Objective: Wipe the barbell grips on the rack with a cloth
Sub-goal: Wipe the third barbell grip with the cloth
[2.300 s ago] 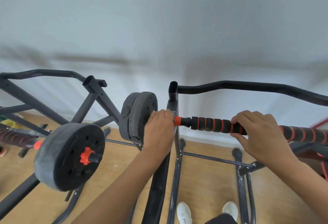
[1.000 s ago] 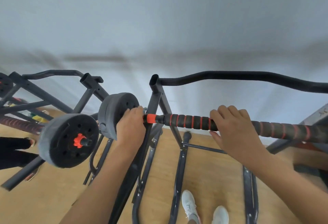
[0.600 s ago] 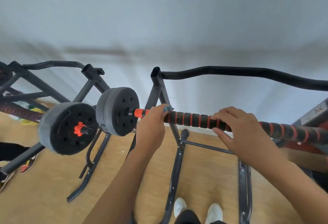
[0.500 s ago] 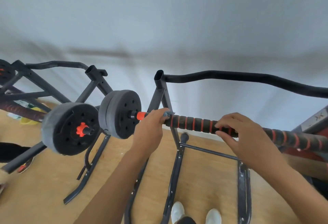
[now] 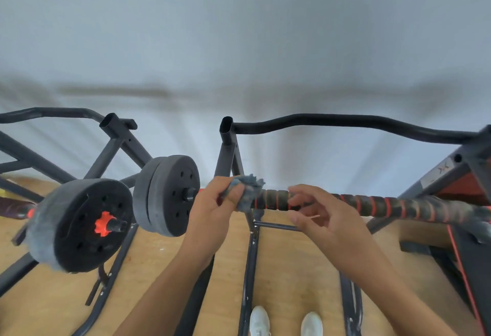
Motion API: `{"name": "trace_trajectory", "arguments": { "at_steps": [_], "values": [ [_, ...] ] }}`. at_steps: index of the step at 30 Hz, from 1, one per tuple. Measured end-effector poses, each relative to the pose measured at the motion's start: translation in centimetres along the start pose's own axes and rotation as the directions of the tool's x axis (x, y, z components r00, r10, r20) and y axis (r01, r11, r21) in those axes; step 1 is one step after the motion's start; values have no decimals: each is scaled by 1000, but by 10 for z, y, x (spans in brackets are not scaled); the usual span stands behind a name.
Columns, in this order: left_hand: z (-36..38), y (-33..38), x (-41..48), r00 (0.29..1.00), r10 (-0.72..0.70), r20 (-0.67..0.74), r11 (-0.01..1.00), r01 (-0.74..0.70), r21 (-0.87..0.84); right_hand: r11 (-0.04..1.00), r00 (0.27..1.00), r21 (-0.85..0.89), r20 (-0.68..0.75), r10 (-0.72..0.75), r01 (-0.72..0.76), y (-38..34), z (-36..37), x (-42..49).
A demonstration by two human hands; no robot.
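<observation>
My left hand (image 5: 212,210) is clenched around a crumpled grey-blue cloth (image 5: 245,189), pressing it onto the left end of the black foam barbell grip with orange rings (image 5: 372,204), just right of the dark round weight plates (image 5: 167,194) at that end of the bar. The barbell lies across a dark metal rack (image 5: 228,147) in front of a pale wall, and the cloth sits right where the bar crosses the rack's upright. My right hand (image 5: 318,216) is on the near side of the grip, a little to the right of the cloth, fingers loosely spread and blurred; it looks released, with the fingertips at the foam but not closed around it.

I judge the wiping to be at its start on this bar: the cloth covers only the leftmost ringed section, and the long stretch of grip running off to the right has no cloth on it yet. Whether any part is already clean I cannot tell from the foam's surface. A second barbell with a black plate and orange collar (image 5: 82,226) sits on a rack to the left, and its grip appears to be left to do as well
</observation>
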State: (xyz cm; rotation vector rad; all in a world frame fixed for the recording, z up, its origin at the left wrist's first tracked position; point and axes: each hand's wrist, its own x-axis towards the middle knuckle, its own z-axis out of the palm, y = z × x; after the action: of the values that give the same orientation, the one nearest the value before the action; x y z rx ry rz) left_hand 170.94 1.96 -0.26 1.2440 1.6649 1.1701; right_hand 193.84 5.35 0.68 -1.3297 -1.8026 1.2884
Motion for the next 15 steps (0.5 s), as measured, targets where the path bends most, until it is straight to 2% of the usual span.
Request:
{"name": "trace_trajectory", "arguments": {
  "at_steps": [2, 3, 6, 10, 15],
  "values": [
    [3, 9, -14, 985, -94, 147, 957, 130, -261, 961, 990, 252, 115, 84, -111, -7, 24, -10],
    [3, 10, -22, 978, -90, 189, 941, 145, -305, 924, 985, 354, 137, 105, -148, -8, 35, -14],
    [-4, -4, -34, 977, -36, 209, 969, 85, -231, 821, 979, 535, 92, 180, -202, -12, 54, -24],
    [-21, -26, -35, 962, -46, 268, 995, 66, -68, 889, 983, 421, 60, 172, -181, -15, 67, -29],
    [-37, -35, -27, 961, -10, 276, 1000, 8, 9, 992, 992, 31, 53, 118, -120, -26, 71, -20]
  ]
}}
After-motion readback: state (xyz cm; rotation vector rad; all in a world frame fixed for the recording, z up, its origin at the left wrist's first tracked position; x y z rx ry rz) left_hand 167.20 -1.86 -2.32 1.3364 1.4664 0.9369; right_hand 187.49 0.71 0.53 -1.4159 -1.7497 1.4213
